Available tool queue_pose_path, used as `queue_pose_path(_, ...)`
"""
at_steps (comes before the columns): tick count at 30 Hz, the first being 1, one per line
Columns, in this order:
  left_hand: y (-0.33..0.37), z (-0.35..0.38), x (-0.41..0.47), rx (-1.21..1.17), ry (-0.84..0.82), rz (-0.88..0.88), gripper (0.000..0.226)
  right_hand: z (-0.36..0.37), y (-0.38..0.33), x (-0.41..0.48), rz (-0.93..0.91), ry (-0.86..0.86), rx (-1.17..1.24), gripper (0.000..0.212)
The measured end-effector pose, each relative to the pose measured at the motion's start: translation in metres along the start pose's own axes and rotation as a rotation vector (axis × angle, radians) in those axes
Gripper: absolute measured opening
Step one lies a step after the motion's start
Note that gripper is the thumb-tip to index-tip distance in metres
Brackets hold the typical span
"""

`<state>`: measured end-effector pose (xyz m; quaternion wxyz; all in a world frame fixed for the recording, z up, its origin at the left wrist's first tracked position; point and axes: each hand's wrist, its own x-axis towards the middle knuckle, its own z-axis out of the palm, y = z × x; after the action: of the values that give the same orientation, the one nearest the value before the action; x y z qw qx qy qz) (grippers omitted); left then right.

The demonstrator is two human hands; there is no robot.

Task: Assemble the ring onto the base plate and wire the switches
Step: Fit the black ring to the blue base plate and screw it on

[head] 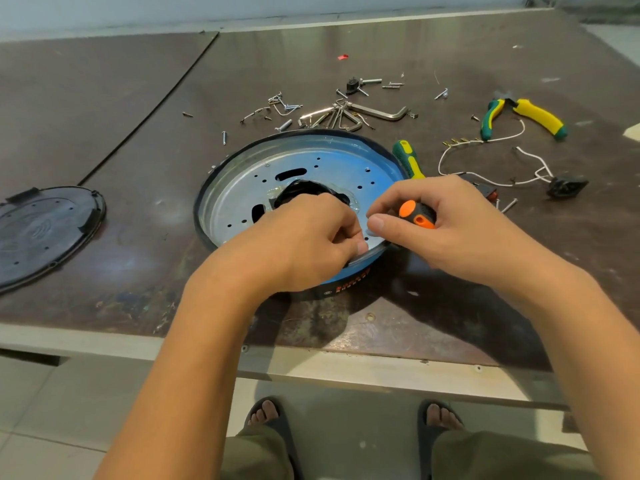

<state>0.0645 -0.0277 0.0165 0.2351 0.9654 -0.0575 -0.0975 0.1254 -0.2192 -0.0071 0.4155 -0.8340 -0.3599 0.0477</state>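
Head view: tabletop (138,109), person standing at its near edge.
Far left: black round cover (45,233) lying flat, well apart from the rest.
Centre: base plate (242,188), a perforated metal disc, sits inside the black ring (200,209); ring wraps its edge.
Left hand (304,237): over the plate's near side, fingers curled at the near rim; cannot tell whether they pinch anything.
Right hand (450,226): closed around the handle of the orange screwdriver (417,214), just beside the left hand at the rim; tip hidden.
Behind plate: loose screws and hex keys (346,112) scattered.
Right of plate: green-yellow screwdriver (408,159) touching the ring's far-right edge.
Far right: pliers (523,116), white wires (485,161), black switch block (566,187) at the wire ends.
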Motion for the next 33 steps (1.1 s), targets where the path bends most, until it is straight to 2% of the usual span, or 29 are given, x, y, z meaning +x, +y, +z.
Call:
queue_pose_path(6, -0.003, -0.003, -0.003, -0.02, 0.03, 0.036, 0.016, -0.008, 0.002, -0.003, 0.105, 0.212, 0.226, 0.009)
queue_pose_path(11, -0.002, 0.0, 0.0, -0.085, 0.041, -0.011, 0.016, -0.007, 0.002, -0.004, 0.169, 0.266, 0.183, 0.01)
queue_pose_path(14, -0.001, 0.0, 0.0, -0.093, 0.029, -0.026, 0.017, -0.005, 0.004, -0.001, 0.252, 0.313, 0.171, 0.02)
queue_pose_path(17, 0.0, 0.002, 0.0, -0.094, 0.028, -0.035, 0.017, -0.004, 0.007, 0.001, 0.455, 0.265, 0.353, 0.025)
queue_pose_path(19, 0.0, 0.003, 0.0, -0.113, 0.039, -0.06, 0.017, -0.006, 0.004, -0.001, 0.527, 0.215, 0.482, 0.031)
queue_pose_path(23, 0.0, 0.003, 0.001, -0.145, 0.058, -0.109, 0.022, -0.012, -0.002, -0.003, 0.611, 0.181, 0.635, 0.022)
queue_pose_path(25, 0.0, 0.004, 0.002, -0.123, 0.062, -0.121, 0.026, -0.01, 0.0, -0.004, 0.638, 0.15, 0.625, 0.023)
queue_pose_path(29, 0.003, 0.003, 0.0, -0.026, 0.059, -0.101, 0.024, -0.005, 0.006, -0.005, 0.73, 0.052, 0.722, 0.038)
queue_pose_path(33, 0.006, -0.004, -0.009, 0.005, 0.025, -0.045, 0.038, -0.012, 0.01, -0.006, 0.702, 0.02, 0.838, 0.031)
